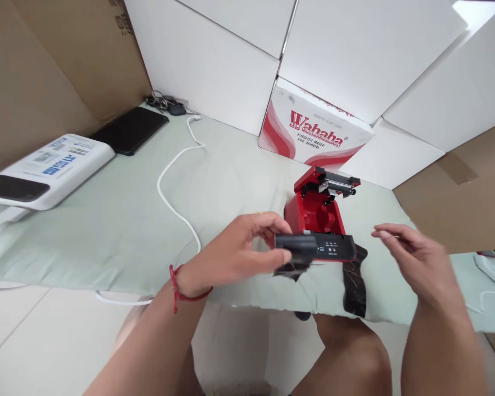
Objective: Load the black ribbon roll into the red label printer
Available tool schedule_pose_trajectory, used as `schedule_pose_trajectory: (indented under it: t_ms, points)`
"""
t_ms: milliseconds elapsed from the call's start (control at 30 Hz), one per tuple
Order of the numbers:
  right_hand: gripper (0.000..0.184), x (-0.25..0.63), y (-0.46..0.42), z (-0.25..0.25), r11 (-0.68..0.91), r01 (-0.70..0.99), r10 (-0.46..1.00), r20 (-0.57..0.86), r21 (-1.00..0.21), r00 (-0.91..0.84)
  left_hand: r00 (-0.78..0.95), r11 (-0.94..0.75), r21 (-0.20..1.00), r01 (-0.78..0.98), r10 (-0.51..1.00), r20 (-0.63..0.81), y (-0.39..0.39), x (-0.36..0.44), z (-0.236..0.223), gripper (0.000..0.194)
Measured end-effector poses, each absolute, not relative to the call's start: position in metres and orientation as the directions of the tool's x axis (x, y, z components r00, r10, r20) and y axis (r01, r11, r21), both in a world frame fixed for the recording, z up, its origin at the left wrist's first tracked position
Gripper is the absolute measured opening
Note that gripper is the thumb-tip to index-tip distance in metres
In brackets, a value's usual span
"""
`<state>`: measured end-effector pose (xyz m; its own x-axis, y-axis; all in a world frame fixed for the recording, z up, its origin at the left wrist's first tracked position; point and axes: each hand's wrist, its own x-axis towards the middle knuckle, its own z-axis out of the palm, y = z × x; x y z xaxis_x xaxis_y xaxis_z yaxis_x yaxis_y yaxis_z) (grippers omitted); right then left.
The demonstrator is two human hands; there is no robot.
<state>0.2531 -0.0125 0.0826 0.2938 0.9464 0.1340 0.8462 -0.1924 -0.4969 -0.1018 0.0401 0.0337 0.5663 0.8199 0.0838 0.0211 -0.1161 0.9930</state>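
My left hand [253,242] grips a black roll [295,245] between thumb and fingers, with a dark loose piece hanging below it. The roll is held just in front of a small red and black printer-like machine [301,212], partly covering its left front. The machine's lid [328,181] stands raised, showing a red hollow inside. Small buttons or icons mark its black front panel [336,247]. To the right of the machine, my right hand [416,258] hovers with thumb and forefinger closed in a pinch; whatever is between them cannot be made out. A crumpled black strip [355,286] lies between the machine and that hand.
Behind the machine, a Wahaha water carton [313,129] leans against white boxes [214,71]. On the left lie a white power-bank-like device [66,165], a black phone [132,129], keys [165,103] and a white cable [160,184]. The cloth-covered table's front edge is close to my knees.
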Motion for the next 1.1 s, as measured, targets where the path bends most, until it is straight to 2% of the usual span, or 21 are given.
schedule_pose_trajectory:
  t_ms: [67,100,167,233,267,433,500,667,733,833,900,1000,1100]
  points:
    - [0.021,0.229,-0.025,0.102,-0.018,0.83,0.926,0.303,-0.557,0.223,0.658,-0.112,0.981,-0.16,0.729,0.191,0.035,-0.1,0.037,0.02]
    - [0.011,0.216,-0.03,0.109,0.131,0.811,0.932,0.351,-0.571,0.096,0.673,-0.11,0.973,-0.201,0.706,0.219,0.034,-0.096,0.037,0.021]
    - [0.018,0.191,-0.036,0.12,0.401,0.75,0.906,0.352,-0.526,-0.237,0.663,-0.109,0.971,-0.211,0.715,0.224,0.031,-0.085,0.036,0.02]
    - [0.03,0.174,-0.036,0.124,0.529,0.704,0.848,0.272,-0.474,-0.455,0.639,-0.099,0.976,-0.191,0.742,0.201,0.029,-0.072,0.033,0.02]
    - [0.035,0.169,-0.035,0.124,0.552,0.703,0.831,0.229,-0.449,-0.507,0.631,-0.094,0.979,-0.183,0.752,0.19,0.029,-0.065,0.032,0.02]
    - [0.054,0.169,-0.024,0.12,0.58,0.729,0.798,0.072,-0.363,-0.599,0.583,-0.158,0.978,-0.136,0.785,0.208,0.023,-0.044,0.024,0.016]
    - [0.056,0.172,-0.023,0.121,0.581,0.736,0.794,0.041,-0.346,-0.607,0.532,-0.181,0.975,-0.131,0.817,0.223,0.019,-0.04,0.022,0.015]
    - [0.041,0.186,-0.012,0.128,0.518,0.756,0.826,0.003,-0.4,-0.564,0.414,-0.249,0.943,-0.22,0.852,0.321,0.009,-0.038,0.015,0.018]
    - [0.034,0.195,0.001,0.128,0.411,0.812,0.885,-0.032,-0.415,-0.464,0.313,-0.381,0.91,-0.165,0.855,0.414,0.006,-0.037,0.011,0.023]
    - [0.031,0.205,0.028,0.118,0.248,0.862,0.942,-0.099,-0.442,-0.322,0.203,-0.645,0.751,0.141,0.762,0.615,0.004,-0.032,0.005,0.041]
    - [0.034,0.207,0.045,0.108,0.204,0.865,0.946,-0.136,-0.459,-0.295,0.238,-0.743,0.607,0.282,0.667,0.706,0.001,-0.025,0.0,0.046]
    - [0.036,0.203,0.066,0.093,0.198,0.876,0.946,-0.148,-0.439,-0.288,0.323,-0.805,0.487,0.338,0.586,0.743,-0.006,-0.01,-0.009,0.047]
    - [0.036,0.195,0.077,0.087,0.219,0.894,0.942,-0.154,-0.391,-0.298,0.335,-0.805,0.44,0.399,0.574,0.747,-0.011,0.004,-0.017,0.04]
